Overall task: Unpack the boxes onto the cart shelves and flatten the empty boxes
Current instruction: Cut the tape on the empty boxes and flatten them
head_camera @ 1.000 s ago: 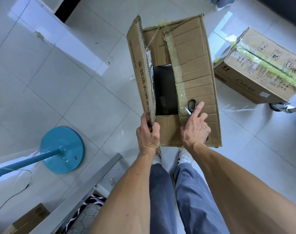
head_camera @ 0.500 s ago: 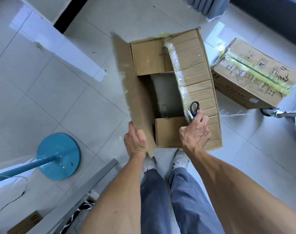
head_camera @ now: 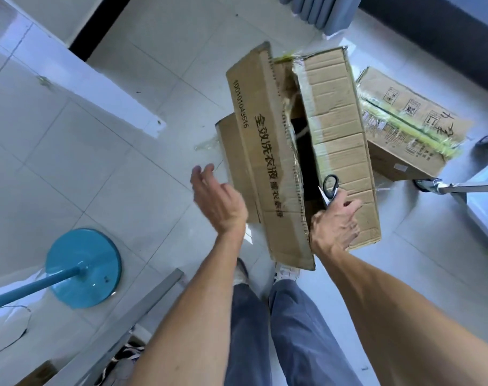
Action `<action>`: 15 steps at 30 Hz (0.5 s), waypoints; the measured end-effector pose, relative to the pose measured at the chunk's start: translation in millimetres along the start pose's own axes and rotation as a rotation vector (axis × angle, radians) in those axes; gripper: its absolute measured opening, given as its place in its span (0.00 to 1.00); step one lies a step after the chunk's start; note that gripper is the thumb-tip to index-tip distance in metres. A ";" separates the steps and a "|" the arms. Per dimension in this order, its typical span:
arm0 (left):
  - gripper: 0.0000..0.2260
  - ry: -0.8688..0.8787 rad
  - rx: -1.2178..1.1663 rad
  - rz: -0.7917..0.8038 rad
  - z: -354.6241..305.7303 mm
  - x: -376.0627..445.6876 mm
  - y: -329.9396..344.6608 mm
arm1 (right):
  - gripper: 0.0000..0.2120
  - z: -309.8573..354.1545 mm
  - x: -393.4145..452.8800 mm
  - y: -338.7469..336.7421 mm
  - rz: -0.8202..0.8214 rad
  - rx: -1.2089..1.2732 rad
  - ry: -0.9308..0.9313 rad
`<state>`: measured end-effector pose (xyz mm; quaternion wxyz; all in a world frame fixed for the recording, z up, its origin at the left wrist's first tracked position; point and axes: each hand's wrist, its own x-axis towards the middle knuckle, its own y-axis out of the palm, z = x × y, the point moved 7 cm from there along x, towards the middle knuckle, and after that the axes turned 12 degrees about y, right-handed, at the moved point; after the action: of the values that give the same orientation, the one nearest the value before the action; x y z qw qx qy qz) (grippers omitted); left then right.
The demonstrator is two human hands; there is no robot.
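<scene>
A brown cardboard box [head_camera: 340, 140] stands on the tiled floor in front of my feet, its taped right flap lying closed. Its long left flap [head_camera: 262, 151], printed with dark characters, stands half raised over a dark gap. My left hand [head_camera: 217, 201] hovers just left of that flap with relaxed, spread fingers, touching nothing. My right hand [head_camera: 334, 227] rests on the near end of the right flap and grips black-handled scissors [head_camera: 330, 188], handle loops pointing away from me. What is inside the box is hidden in shadow.
A second sealed cardboard box [head_camera: 409, 126] with yellow-green tape lies to the right, behind the first. A cart caster and metal frame [head_camera: 443, 188] show at the right edge. A blue round stand base [head_camera: 84, 268] sits at lower left, with a grey metal rail [head_camera: 142, 302] near my legs.
My left hand let go of the left flap and drew away to the left. The flap, folded out flat half a second ago, has swung back up over the opening.
</scene>
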<state>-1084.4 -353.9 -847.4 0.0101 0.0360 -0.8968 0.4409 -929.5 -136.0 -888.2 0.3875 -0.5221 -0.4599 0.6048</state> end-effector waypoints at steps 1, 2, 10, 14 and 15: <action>0.18 0.068 -0.069 -0.014 -21.0 5.5 5.7 | 0.16 2.3 -0.5 -0.3 0.004 0.007 0.006; 0.16 0.133 -0.129 -0.021 -40.8 9.8 11.1 | 0.17 4.5 -0.7 -0.8 0.011 0.015 0.017; 0.20 0.224 -0.114 0.235 -113.1 16.9 71.4 | 0.18 12.9 3.9 -5.6 0.090 0.033 0.067; 0.27 0.094 -0.069 0.192 -106.7 34.8 83.1 | 0.19 8.0 4.0 -0.9 0.110 0.000 0.079; 0.27 0.080 -0.073 0.177 -108.5 39.7 84.0 | 0.20 6.7 4.4 1.0 0.110 -0.005 0.088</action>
<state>-1131.6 -219.1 -845.4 0.0080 -0.0614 -0.9108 0.4082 -936.7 -133.1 -890.2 0.3723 -0.5736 -0.4144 0.6006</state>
